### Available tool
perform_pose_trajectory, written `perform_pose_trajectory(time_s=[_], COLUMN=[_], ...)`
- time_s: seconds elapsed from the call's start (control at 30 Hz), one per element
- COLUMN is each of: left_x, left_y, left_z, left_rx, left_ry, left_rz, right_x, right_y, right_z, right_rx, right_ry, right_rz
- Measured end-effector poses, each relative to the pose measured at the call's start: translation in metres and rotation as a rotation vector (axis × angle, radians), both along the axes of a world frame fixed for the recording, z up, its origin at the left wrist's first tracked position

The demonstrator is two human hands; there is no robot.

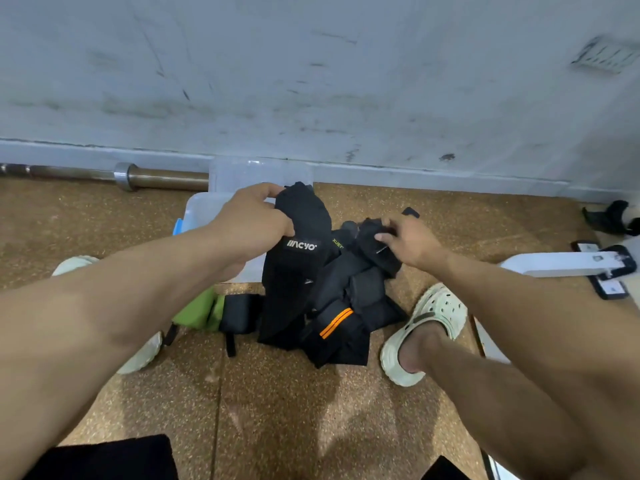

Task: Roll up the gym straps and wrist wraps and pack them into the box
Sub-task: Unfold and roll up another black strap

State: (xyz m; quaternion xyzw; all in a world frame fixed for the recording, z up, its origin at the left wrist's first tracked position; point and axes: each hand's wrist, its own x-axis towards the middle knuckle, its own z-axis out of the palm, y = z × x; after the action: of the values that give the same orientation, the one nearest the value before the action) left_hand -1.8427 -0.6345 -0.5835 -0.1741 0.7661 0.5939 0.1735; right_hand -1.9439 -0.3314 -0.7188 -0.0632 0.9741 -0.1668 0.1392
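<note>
Two bare hands reach forward over a heap of black straps and wraps lying on the speckled brown floor between the person's feet. The left hand has its fingers and thumb curled round the upper end of a wide black strap that bears a white printed logo, lifting that end above the heap. The right hand pinches a smaller black wrap at the heap's right side; its grip is closed on that piece. A wrap with two orange stripes lies at the near edge of the heap, and a green strap lies just beside the heap on the left, partly hidden by the left forearm. The clear plastic box stands behind the left hand, touching or nearly touching the heap; its contents cannot be made out. A second clear plastic piece stands against the wall behind it. A steel barbell lies along the base of the wall at left. Pale foam clogs are worn on both feet. A white frame rests on the floor at right.
</note>
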Motion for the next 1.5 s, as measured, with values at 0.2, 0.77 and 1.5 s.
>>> perform_pose_trajectory(time_s=[0.2, 0.77, 1.5], left_x=[0.007, 0.013, 0.031], left_y=[-0.009, -0.018, 0.003], left_z=[0.02, 0.038, 0.04], left_rx=[0.087, 0.238, 0.113], left_ry=[0.045, 0.325, 0.393], left_rz=[0.021, 0.061, -0.216], right_x=[-0.005, 0.073, 0.09], right_y=[-0.028, -0.077, -0.108], right_z=[0.126, 0.2, 0.196], right_rx=[-0.609, -0.997, -1.013], right_ry=[-0.085, -0.21, -0.253], right_rz=[-0.144, -0.076, -0.305])
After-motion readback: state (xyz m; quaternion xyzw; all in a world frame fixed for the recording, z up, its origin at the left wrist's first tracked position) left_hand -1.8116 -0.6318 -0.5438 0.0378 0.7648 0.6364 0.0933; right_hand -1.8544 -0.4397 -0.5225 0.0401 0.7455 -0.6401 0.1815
